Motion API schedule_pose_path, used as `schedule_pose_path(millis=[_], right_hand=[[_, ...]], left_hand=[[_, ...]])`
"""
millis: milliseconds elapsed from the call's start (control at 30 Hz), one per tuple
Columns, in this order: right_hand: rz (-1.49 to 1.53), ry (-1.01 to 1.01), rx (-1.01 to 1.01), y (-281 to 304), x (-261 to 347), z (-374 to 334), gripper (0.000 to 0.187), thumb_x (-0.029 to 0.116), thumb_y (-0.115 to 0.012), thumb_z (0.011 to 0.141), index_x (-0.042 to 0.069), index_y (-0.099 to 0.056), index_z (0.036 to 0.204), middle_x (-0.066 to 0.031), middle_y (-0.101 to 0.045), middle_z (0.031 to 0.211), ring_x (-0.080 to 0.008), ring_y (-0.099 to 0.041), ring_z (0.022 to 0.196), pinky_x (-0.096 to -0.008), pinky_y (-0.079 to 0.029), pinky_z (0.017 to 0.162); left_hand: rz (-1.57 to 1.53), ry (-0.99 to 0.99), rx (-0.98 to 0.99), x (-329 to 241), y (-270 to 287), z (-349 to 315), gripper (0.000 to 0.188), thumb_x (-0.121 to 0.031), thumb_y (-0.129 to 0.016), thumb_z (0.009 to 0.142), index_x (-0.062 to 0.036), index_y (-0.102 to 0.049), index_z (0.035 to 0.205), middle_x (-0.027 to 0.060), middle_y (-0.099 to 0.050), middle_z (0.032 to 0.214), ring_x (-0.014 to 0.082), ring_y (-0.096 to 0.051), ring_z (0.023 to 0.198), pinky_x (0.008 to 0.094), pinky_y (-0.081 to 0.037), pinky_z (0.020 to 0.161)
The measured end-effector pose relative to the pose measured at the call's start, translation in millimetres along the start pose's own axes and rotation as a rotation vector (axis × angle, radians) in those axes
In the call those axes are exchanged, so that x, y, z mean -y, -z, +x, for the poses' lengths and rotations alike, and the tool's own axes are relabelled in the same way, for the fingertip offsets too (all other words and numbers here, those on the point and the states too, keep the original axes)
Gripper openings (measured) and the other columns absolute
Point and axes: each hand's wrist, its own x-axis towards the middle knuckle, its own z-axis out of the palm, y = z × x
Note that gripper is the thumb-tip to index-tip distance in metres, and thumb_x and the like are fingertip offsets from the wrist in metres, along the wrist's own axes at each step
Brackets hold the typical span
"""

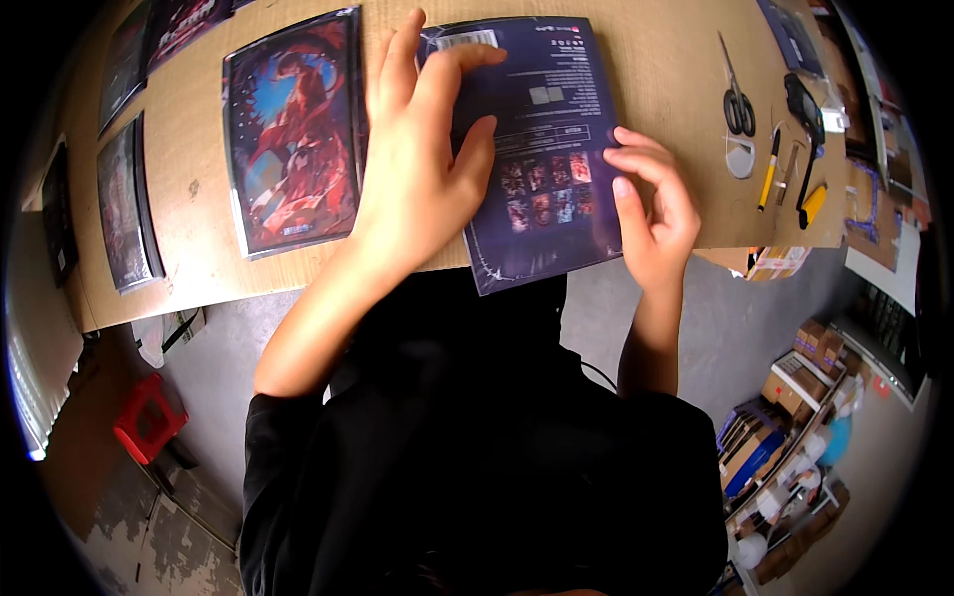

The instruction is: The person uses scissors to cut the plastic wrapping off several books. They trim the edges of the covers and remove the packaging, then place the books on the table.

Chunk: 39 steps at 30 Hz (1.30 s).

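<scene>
A dark blue flat package point(542, 219) in clear plastic film lies at the front of the table, its near end jutting past the edge. Its upper face carries small print, a white label and rows of little pictures. My left hand point(422, 149) is spread over its left side, fingers apart, with the index finger reaching toward the label. At the package's right edge is my right hand point(656, 204), its fingertips and thumb against the edge, bent and apart from each other. Left of my left hand lies a wrapped picture package point(298, 139) with a red and blue illustration.
On the table's right lie scissors point(737, 109), a yellow pen-like tool point(769, 174), a black-handled tool point(807, 114) and a yellow-ended cutter point(813, 206). More wrapped packages point(127, 209) lie far left. A red stool point(149, 417) stands below left; loaded shelves point(785, 427) are at right.
</scene>
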Motion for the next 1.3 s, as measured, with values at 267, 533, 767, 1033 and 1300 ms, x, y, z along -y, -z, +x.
schedule_pose_path(millis=[267, 533, 767, 1033, 1300], right_hand=[[-0.015, 0.052, 0.225, 27, 11, -28, 0.022, 0.003, -0.064, 0.068, 0.001, -0.064, 0.09, -0.0142, -0.062, 0.103, -0.0339, -0.053, 0.112, -0.0373, -0.048, 0.084], [0.068, -0.062, 0.204, 26, 14, -42, 0.025, -0.003, -0.072, 0.063, 0.003, -0.063, 0.086, -0.0132, -0.056, 0.114, -0.0335, -0.049, 0.115, -0.0367, -0.05, 0.083], [0.021, -0.056, 0.196, 22, 13, -42, 0.022, -0.006, -0.072, 0.063, 0.002, -0.058, 0.079, -0.0134, -0.055, 0.115, -0.033, -0.05, 0.114, -0.0358, -0.051, 0.082], [-0.006, -0.079, 0.229, 23, 18, -39, 0.023, -0.008, -0.071, 0.063, 0.001, -0.057, 0.078, -0.015, -0.05, 0.119, -0.0341, -0.047, 0.116, -0.0414, -0.048, 0.093], [-0.061, -0.065, 0.273, 25, 21, -36, 0.023, -0.009, -0.071, 0.063, 0.002, -0.056, 0.077, -0.0151, -0.048, 0.121, -0.0349, -0.045, 0.118, -0.0426, -0.045, 0.097]], left_hand=[[-0.039, -0.224, 0.423, -23, 17, -32, 0.043, -0.013, -0.076, 0.059, -0.0053, -0.06, 0.098, 0.0174, -0.046, 0.126, 0.0429, -0.036, 0.125, 0.0555, -0.032, 0.1], [0.043, -0.243, 0.507, -12, 9, -40, 0.048, -0.019, -0.079, 0.055, -0.0106, -0.057, 0.097, 0.013, -0.045, 0.131, 0.0388, -0.03, 0.131, 0.0572, -0.023, 0.103], [-0.012, -0.241, 0.531, -8, 13, -44, 0.035, -0.016, -0.079, 0.055, -0.0088, -0.057, 0.081, 0.0153, -0.048, 0.13, 0.0404, -0.029, 0.132, 0.0573, -0.013, 0.106], [-0.117, -0.245, 0.648, 1, 34, -44, 0.03, -0.014, -0.077, 0.059, -0.0097, -0.063, 0.085, 0.0139, -0.05, 0.127, 0.0385, -0.033, 0.13, 0.0559, -0.02, 0.107], [-0.046, -0.318, 0.631, -1, 34, -40, 0.028, -0.021, -0.074, 0.062, -0.01, -0.063, 0.086, 0.0123, -0.049, 0.128, 0.0384, -0.034, 0.129, 0.055, -0.024, 0.106]])
